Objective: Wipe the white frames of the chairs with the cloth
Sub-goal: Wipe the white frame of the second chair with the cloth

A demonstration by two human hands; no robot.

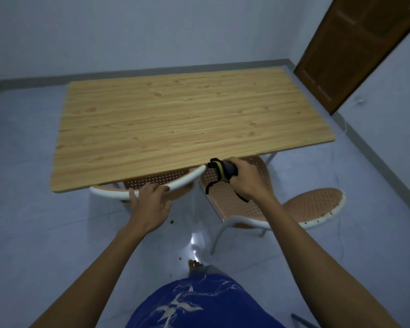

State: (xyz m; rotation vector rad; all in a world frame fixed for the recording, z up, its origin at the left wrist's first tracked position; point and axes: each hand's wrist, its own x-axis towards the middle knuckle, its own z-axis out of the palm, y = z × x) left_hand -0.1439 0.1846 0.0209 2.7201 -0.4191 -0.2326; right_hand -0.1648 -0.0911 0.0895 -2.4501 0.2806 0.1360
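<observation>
Two chairs with white frames and brown perforated panels stand at the table's near edge. The left chair [187, 180] is pushed under the table, and my left hand [149, 202] grips the white top rail of its backrest. The right chair [317, 209] is turned sideways, with its seat and round backrest showing. My right hand [244, 178] is shut on a dark cloth with a yellow band [224, 171], held above the right chair's seat, close to the right end of the left chair's rail. Black straps dangle from the cloth.
A light wooden table [180, 124] fills the middle of the view. A brown door [355, 50] stands at the far right. The floor [45, 228] is pale tile with small dark specks near my bare foot [194, 265].
</observation>
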